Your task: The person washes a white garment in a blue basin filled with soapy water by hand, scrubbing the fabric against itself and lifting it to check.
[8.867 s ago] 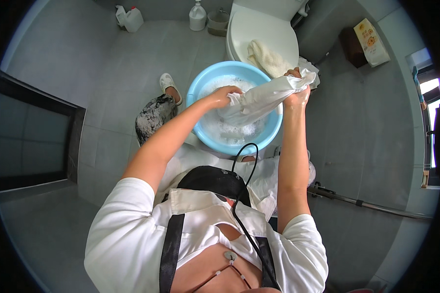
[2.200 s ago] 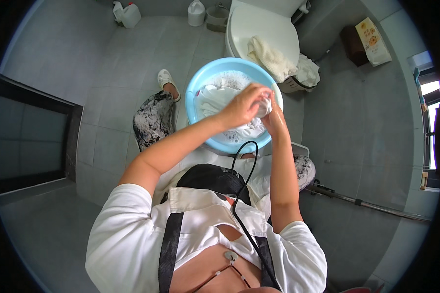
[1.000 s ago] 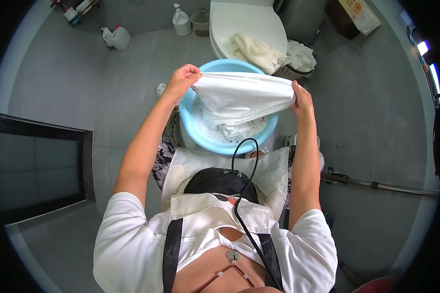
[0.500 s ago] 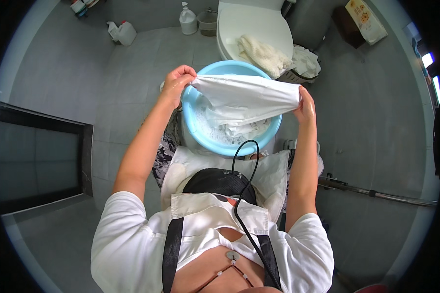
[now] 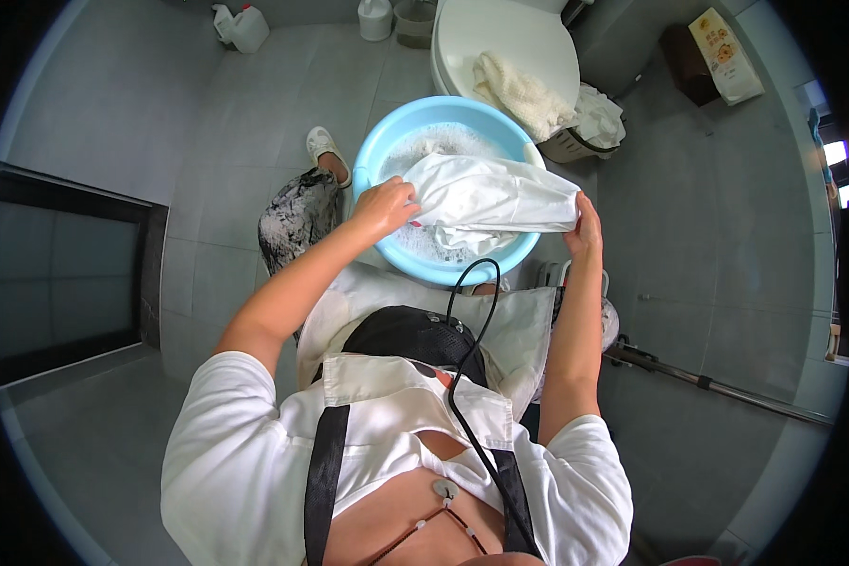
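A wet white cloth garment (image 5: 495,193) stretches between my two hands above a light blue basin (image 5: 379,132). My left hand (image 5: 387,207) has its fingers closed on the garment's left end, over the basin's left side. At the other end, my right hand (image 5: 586,226) grips the cloth just past the basin's right rim. Part of the garment hangs down into soapy water (image 5: 443,141), where white foam floats. How much cloth lies under the foam cannot be seen.
Behind the basin stands a white toilet (image 5: 509,47) with a cream knitted cloth (image 5: 519,94) on its lid. A bin of white paper (image 5: 596,118) is beside it. White jugs (image 5: 245,30) and a bottle (image 5: 374,19) stand far left. A black cable (image 5: 457,377) loops before my chest.
My left hand has come inward and lower, so the garment is less taut and bunches more. My right hand stays at its end. The view has shifted slightly, and my left foot now shows.
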`<action>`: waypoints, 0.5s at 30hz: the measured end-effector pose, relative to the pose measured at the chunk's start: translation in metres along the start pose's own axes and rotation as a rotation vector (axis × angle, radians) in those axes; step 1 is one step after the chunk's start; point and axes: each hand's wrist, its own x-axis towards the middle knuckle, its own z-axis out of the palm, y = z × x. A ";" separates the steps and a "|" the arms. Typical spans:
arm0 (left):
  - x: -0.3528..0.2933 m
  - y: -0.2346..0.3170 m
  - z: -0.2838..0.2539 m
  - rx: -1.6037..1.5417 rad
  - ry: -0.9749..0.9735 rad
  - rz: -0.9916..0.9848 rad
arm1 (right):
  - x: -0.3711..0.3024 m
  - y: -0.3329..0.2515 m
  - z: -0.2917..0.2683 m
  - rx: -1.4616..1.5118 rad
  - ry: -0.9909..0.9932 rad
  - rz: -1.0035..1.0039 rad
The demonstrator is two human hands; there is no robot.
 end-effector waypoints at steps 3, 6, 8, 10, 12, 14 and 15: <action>-0.001 0.011 0.007 0.122 0.003 -0.038 | 0.001 0.000 0.000 0.003 -0.003 0.005; -0.002 0.010 0.021 0.213 -0.033 0.046 | -0.003 -0.002 0.005 -0.007 0.013 0.001; -0.001 0.003 0.028 0.261 -0.051 0.126 | -0.004 -0.003 0.006 -0.009 0.033 -0.005; 0.007 0.005 0.013 0.122 -0.050 0.098 | -0.001 -0.005 0.002 -0.097 0.064 -0.091; 0.022 -0.017 0.003 -0.058 0.066 0.182 | -0.009 -0.013 0.012 -0.209 0.153 -0.172; 0.032 -0.024 -0.025 -0.616 0.027 0.066 | -0.031 -0.031 0.048 -0.335 0.291 -0.242; 0.040 -0.027 -0.035 -0.785 0.013 -0.016 | -0.031 -0.035 0.049 -0.374 0.164 -0.257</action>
